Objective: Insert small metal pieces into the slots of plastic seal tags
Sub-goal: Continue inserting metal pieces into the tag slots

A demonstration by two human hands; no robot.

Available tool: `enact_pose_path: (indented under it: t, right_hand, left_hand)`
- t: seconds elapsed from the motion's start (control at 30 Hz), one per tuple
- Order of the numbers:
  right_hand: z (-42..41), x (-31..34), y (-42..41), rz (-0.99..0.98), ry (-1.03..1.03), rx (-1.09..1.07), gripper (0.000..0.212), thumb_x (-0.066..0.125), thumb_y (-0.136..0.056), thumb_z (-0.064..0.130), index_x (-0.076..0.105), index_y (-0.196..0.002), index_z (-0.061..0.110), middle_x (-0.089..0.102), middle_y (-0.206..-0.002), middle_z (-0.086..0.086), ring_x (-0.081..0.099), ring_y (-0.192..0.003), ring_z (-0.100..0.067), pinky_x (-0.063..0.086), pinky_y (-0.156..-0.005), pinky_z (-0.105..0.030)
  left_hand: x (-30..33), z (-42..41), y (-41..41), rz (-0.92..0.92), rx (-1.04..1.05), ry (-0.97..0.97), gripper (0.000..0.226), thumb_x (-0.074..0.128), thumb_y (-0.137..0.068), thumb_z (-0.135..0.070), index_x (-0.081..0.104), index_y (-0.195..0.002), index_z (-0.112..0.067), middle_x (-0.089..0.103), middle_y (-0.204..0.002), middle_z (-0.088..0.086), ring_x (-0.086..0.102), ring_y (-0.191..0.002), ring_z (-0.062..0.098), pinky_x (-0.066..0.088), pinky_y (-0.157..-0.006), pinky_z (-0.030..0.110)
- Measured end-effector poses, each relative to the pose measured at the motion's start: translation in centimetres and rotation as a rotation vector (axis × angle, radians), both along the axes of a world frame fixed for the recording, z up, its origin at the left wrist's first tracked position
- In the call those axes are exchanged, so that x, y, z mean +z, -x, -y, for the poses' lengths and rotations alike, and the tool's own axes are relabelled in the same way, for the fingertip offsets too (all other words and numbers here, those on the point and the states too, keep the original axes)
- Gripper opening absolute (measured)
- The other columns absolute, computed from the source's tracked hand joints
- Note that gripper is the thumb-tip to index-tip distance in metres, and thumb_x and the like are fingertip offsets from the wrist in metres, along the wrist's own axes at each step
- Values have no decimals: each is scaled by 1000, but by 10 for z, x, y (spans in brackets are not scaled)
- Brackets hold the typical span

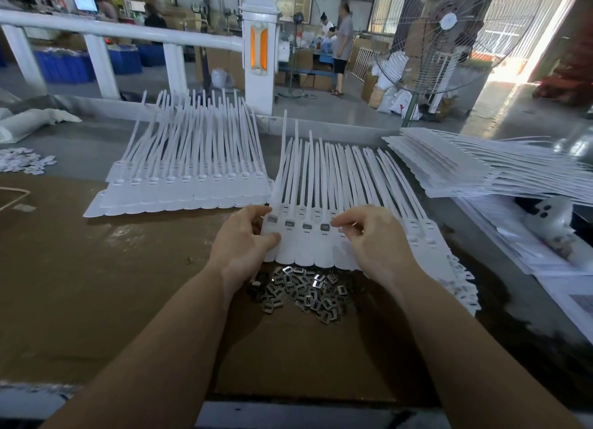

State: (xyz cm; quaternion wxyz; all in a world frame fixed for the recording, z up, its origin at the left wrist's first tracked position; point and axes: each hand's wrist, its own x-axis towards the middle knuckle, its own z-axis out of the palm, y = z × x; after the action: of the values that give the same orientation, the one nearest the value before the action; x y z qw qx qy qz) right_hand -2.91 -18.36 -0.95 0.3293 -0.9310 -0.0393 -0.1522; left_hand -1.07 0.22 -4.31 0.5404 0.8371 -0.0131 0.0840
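Nearest the viewer, just short of the strip of tags point(321, 245), lies the heap of metal pieces point(301, 289) on the brown cardboard point(96, 284), between the two forearms and a little nearer the left hand point(245, 237). That hand grips the strip's left end, thumb curled onto the front face and fingers behind. The right hand point(373, 236) rests on the strip further right, its fingers bent with their tips by the fourth slot; whether they pinch a piece I cannot tell. Four slots at the strip's left end show grey inserts point(298, 224); the slots to the right of them look unfilled or are hidden under the hand, so work likely runs rightward. The strip's long axis runs left to right, while the tails point away from the hands. Open cardboard lies left of the heap. Beyond the strip on the left sits a second batch of tags point(186, 184), and to its right a stack of tag sheets point(465, 168) crowds that side.
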Motion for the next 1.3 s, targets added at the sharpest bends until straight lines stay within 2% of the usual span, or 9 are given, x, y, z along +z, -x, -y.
enact_pose_path:
  t: [0.2, 0.47, 0.6, 0.73, 0.9, 1.03, 1.1, 1.17, 1.3]
  right_hand:
    - [-4, -3, -6, -16, 219, 7, 43, 42, -89, -11, 68, -103, 19, 47, -98, 2, 52, -101, -18, 44, -89, -29]
    - [-7, -1, -11, -113, 250, 19, 45, 44, -86, -13, 68, -100, 22, 49, -105, -2, 50, -108, -22, 45, -93, -39]
    - [-6, 1, -9, -115, 236, 27, 40, 45, -88, -9, 66, -102, 22, 48, -103, -1, 49, -104, -19, 44, -91, -34]
    - [-1, 1, 1, -17, 139, 41, 23, 50, -92, 6, 66, -101, 19, 49, -99, 4, 50, -96, -11, 41, -90, -24]
    - [4, -1, 17, -23, 105, 145, 15, 61, -87, 9, 68, -92, 21, 52, -87, 15, 49, -79, 2, 37, -72, -7]
    - [8, -6, 26, -35, 112, 232, 14, 66, -83, 10, 69, -85, 23, 53, -84, 15, 50, -78, 2, 38, -72, -5]
    - [10, -9, 29, -33, 85, 265, 14, 67, -82, 8, 69, -82, 22, 54, -85, 13, 53, -80, -2, 42, -76, -11]
    - [12, -12, 32, -33, 41, 293, 15, 67, -81, 4, 70, -81, 19, 56, -86, 9, 55, -81, -5, 46, -76, -16]
    - [16, -15, 35, -46, 8, 338, 15, 67, -81, 3, 72, -81, 18, 57, -89, 7, 56, -85, -7, 45, -80, -15]
  left_hand:
    - [0, 0, 1, -5, -5, 1, 44, 67, -82, -10, 54, -124, -16, 61, -96, 3, 58, -88, 19, 51, -84, 38]
    - [-2, 0, -1, 5, -2, 5, 44, 68, -82, -9, 55, -123, -17, 59, -91, -2, 56, -83, 14, 50, -82, 35]
    - [-3, -1, -1, 8, -3, 10, 44, 68, -82, -10, 55, -123, -17, 60, -91, -2, 57, -83, 13, 51, -81, 35]
    - [-4, -1, -1, 24, 2, -7, 45, 68, -82, -12, 55, -124, -19, 59, -92, -6, 56, -82, 7, 46, -73, 24]
    - [-4, -1, 0, 23, -1, -1, 45, 67, -82, -11, 54, -125, -18, 59, -91, -5, 56, -81, 7, 47, -75, 25]
    - [-4, -1, 1, 29, 2, -2, 46, 67, -83, -11, 54, -126, -18, 59, -89, -8, 55, -80, 4, 45, -70, 20]
    - [-4, -1, 1, 32, 12, -4, 46, 67, -83, -10, 54, -127, -18, 57, -87, -10, 54, -77, 3, 42, -65, 16]
    - [-3, 0, 1, 30, 17, 4, 46, 67, -83, -10, 54, -127, -18, 57, -87, -10, 54, -77, 2, 42, -67, 18]
    - [-3, 0, 1, 18, 16, 19, 47, 66, -83, -8, 54, -127, -18, 59, -87, -9, 55, -78, 4, 46, -74, 24]
